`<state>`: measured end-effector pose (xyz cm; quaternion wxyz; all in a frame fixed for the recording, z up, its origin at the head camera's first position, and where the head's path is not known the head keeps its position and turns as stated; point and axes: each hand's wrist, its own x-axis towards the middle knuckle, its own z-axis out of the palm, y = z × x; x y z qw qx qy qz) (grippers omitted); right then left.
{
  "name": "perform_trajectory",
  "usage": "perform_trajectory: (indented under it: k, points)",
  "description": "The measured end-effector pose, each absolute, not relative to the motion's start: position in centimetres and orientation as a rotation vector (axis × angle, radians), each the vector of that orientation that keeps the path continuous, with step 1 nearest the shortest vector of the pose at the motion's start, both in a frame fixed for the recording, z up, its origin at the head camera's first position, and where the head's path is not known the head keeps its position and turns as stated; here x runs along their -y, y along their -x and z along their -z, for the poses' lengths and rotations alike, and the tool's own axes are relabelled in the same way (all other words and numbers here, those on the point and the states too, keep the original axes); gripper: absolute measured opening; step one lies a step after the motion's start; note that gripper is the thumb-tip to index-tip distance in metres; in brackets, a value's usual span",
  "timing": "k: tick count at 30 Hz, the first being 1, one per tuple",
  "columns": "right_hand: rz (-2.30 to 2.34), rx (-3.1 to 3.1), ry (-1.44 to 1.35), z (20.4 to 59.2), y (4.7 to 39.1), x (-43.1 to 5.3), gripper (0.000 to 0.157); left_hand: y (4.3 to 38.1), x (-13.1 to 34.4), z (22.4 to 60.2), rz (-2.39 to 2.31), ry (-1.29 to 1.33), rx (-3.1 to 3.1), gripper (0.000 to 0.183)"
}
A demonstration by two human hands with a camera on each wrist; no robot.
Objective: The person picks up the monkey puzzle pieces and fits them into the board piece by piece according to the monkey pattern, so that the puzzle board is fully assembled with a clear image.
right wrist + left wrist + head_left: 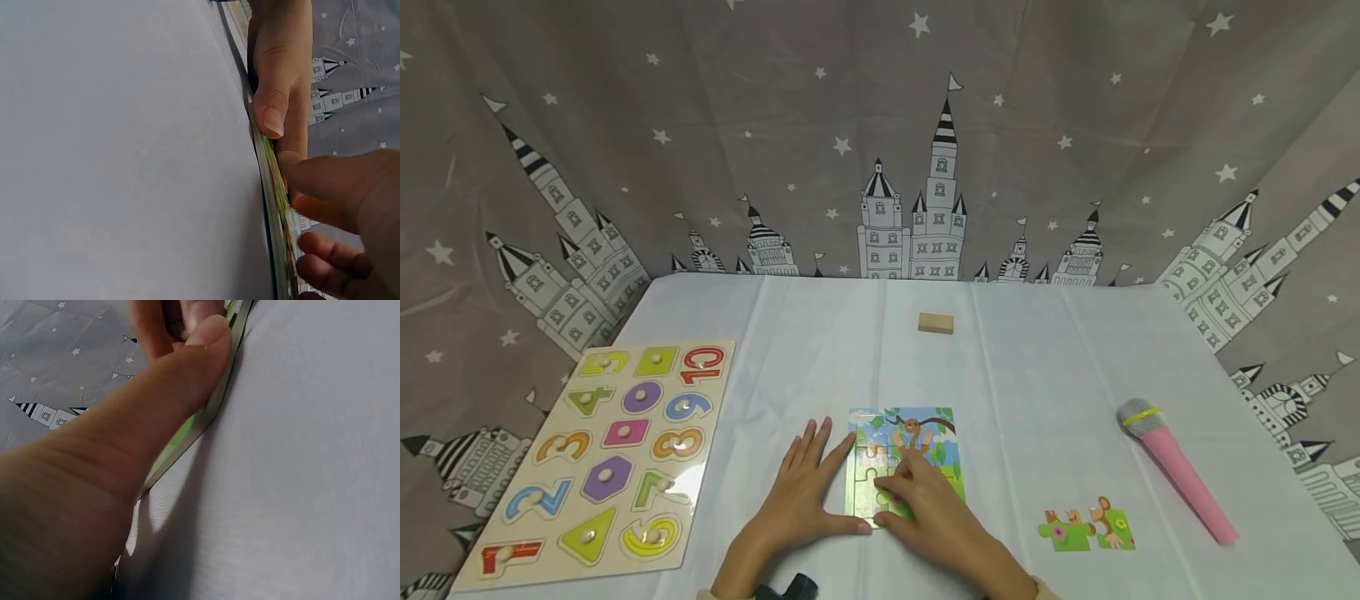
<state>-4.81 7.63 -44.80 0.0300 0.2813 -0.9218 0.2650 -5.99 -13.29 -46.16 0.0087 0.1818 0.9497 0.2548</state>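
Observation:
A jigsaw puzzle (940,454) with a monkey picture lies on the white table, its left part pale with piece outlines. My left hand (801,492) lies spread at its left side, index fingertip at the left edge and thumb at the lower left corner. Over the lower part of the puzzle, my right hand (936,517) has its thumb and index finger bent around a puzzle piece (886,497) with a pink flower. The palm hides much of the lower right of the picture. In the right wrist view the right thumb (325,178) is down at the puzzle's surface.
Two loose puzzle pieces (1078,532) lie right of the puzzle, with a pink toy microphone (1183,475) beyond them. A wooden number-and-shape board (647,467) takes up the left. A small wooden block (936,323) sits toward the back, before a grey castle-print curtain (805,108).

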Motion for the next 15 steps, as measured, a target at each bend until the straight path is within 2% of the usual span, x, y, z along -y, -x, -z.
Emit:
perform_trajectory:
  k: [8, 15]
  points:
    - [-0.927, 2.802, -0.817, 44.4, 4.3, -9.4, 0.029, 6.0, 13.3, 46.2, -0.797, -0.572, -2.972, 0.108]
    - [-0.999, 2.879, -0.627, 44.2, 4.4, -12.2, 0.021, 6.1, 13.2, 46.0, -0.769, -0.525, -2.930, 0.110]
